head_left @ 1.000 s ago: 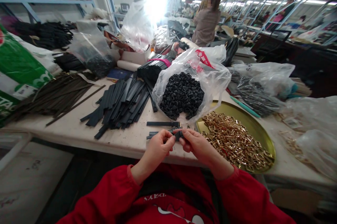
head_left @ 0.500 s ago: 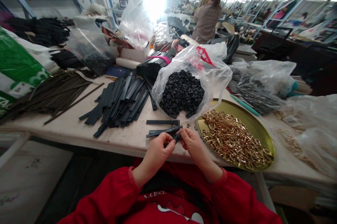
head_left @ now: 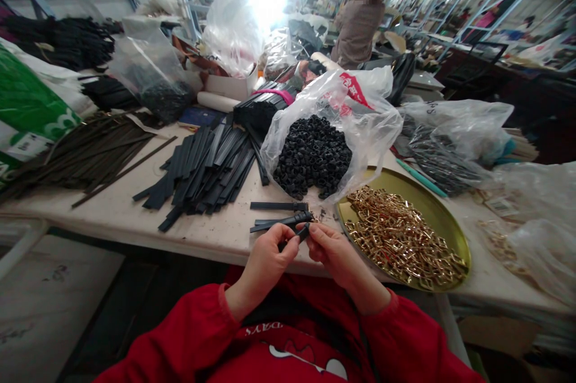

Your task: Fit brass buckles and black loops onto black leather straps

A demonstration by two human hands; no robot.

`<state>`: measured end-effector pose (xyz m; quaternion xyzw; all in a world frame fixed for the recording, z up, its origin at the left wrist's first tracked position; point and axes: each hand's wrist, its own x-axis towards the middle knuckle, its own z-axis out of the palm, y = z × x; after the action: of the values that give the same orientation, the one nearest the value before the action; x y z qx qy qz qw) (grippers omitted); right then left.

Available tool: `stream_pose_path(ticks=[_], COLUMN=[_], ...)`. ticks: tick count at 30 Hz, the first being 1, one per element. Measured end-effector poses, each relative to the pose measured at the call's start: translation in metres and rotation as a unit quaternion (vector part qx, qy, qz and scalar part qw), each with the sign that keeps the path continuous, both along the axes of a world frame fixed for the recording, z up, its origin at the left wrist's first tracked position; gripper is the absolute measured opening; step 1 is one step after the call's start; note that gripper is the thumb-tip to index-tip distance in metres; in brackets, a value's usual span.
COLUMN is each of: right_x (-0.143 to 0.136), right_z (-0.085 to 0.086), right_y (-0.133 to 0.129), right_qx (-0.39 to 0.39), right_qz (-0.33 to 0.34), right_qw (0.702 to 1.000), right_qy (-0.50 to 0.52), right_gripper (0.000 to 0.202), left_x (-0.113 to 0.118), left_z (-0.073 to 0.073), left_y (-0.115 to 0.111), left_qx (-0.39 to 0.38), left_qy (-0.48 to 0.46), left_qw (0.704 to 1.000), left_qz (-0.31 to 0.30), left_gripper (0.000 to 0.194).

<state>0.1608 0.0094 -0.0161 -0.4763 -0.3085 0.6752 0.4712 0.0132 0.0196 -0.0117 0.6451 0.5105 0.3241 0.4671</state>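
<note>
My left hand is closed around a short black strap, much of it hidden by the fingers. At the strap's far end the fingertips of my right hand pinch together. Whether a small fitting is also between them is too small to tell. Just beyond my hands lie a few more black straps with loops and bits of gold metal at their right ends. An open clear plastic bag holds a heap of small black loops. To its right, a gold round tray carries many gold buckles.
A pile of black straps lies left of the bag, with long brown strips farther left. A teal pen-like tool rests behind the tray. Clear plastic bags crowd the right side. A person stands beyond the table.
My right hand has shifted slightly right and down, its fingers now at the strap's end. The strap shows more between the two hands. The head view has moved a little.
</note>
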Motion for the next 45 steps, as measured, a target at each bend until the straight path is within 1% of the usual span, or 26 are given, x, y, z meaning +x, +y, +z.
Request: stream_pose_path(ticks=[4, 6, 8, 10, 12, 14, 16, 18, 20, 22, 24, 26, 29, 31, 32, 35, 37, 40, 42, 45], right_x=[-0.008, -0.008, -0.007, -0.003, 0.0, 0.001, 0.0, -0.002, -0.005, -0.006, -0.006, -0.006, -0.005, -0.003, -0.003, -0.002, -0.002, -0.003, -0.003, -0.004], right_z=[-0.003, -0.003, -0.002, 0.001, 0.003, 0.005, 0.004, 0.001, -0.002, -0.004, -0.006, -0.005, -0.004, -0.004, -0.004, -0.006, -0.008, -0.009, -0.01, -0.007], right_y=[-0.003, -0.005, -0.005, -0.006, -0.006, -0.005, -0.005, -0.005, -0.005, -0.005, -0.006, -0.008, -0.012, -0.016, -0.017, -0.021, -0.022, -0.023, -0.025, -0.028], right_qx=[-0.024, -0.027, -0.014, 0.02, 0.056, 0.073, 0.07, 0.066, 0.066, 0.068, 0.073, 0.089, 0.12, 0.118, 0.109, 0.053, 0.0, -0.059, -0.076, -0.085], right_qz=[-0.025, -0.014, 0.01, 0.033, 0.051, 0.067, 0.053, 0.012, -0.021, -0.03, -0.029, -0.025, -0.018, -0.014, -0.01, 0.007, 0.031, 0.08, 0.103, 0.114], right_qw=[0.998, 0.998, 0.999, 0.999, 0.993, 0.984, 0.985, 0.992, 0.996, 0.995, 0.993, 0.989, 0.982, 0.986, 0.989, 0.998, 0.999, 0.988, 0.979, 0.971], right_qy=[0.059, 0.062, 0.033, -0.024, -0.095, -0.149, -0.148, -0.102, -0.064, -0.063, -0.085, -0.119, -0.147, -0.119, -0.097, -0.029, 0.028, 0.116, 0.156, 0.192], right_gripper=[0.034, 0.034, 0.037, 0.038, 0.038, 0.036, 0.033, 0.029, 0.024, 0.023, 0.025, 0.028, 0.037, 0.047, 0.048, 0.032, 0.03, 0.031, 0.029, 0.029], left_x=[0.001, 0.0, -0.001, -0.002, -0.001, 0.001, 0.003, 0.003, 0.001, -0.003, -0.006, -0.007, -0.01, -0.012, -0.013, -0.016, -0.017, -0.017, -0.016, -0.014], left_z=[-0.001, -0.001, -0.001, -0.002, -0.003, -0.003, -0.002, -0.001, 0.001, 0.001, 0.0, -0.001, -0.003, -0.004, -0.003, 0.0, 0.003, 0.01, 0.014, 0.019], left_y=[-0.001, -0.001, 0.0, 0.0, -0.001, -0.002, -0.001, 0.0, 0.001, 0.003, 0.003, 0.004, 0.006, 0.007, 0.007, 0.005, 0.003, -0.001, -0.003, -0.006], left_qx=[0.0, -0.01, -0.02, -0.026, -0.026, -0.026, -0.037, -0.06, -0.082, -0.091, -0.101, -0.109, -0.105, -0.089, -0.077, -0.033, -0.011, 0.018, 0.031, 0.033], left_qy=[-0.028, -0.037, -0.04, -0.037, -0.034, -0.037, -0.05, -0.068, -0.084, -0.099, -0.112, -0.12, -0.105, -0.067, -0.038, 0.059, 0.115, 0.179, 0.202, 0.21], left_qw=[1.0, 0.999, 0.999, 0.999, 0.999, 0.999, 0.998, 0.996, 0.992, 0.987, 0.982, 0.981, 0.985, 0.991, 0.994, 0.996, 0.991, 0.981, 0.977, 0.974], left_qz=[0.008, -0.004, -0.009, 0.004, 0.013, 0.002, -0.011, -0.02, -0.047, -0.09, -0.112, -0.103, -0.083, -0.076, -0.071, -0.061, -0.063, -0.067, -0.069, -0.077], left_gripper=[0.019, 0.019, 0.019, 0.02, 0.021, 0.021, 0.022, 0.023, 0.021, 0.018, 0.023, 0.028, 0.026, 0.026, 0.027, 0.027, 0.025, 0.023, 0.022, 0.022])
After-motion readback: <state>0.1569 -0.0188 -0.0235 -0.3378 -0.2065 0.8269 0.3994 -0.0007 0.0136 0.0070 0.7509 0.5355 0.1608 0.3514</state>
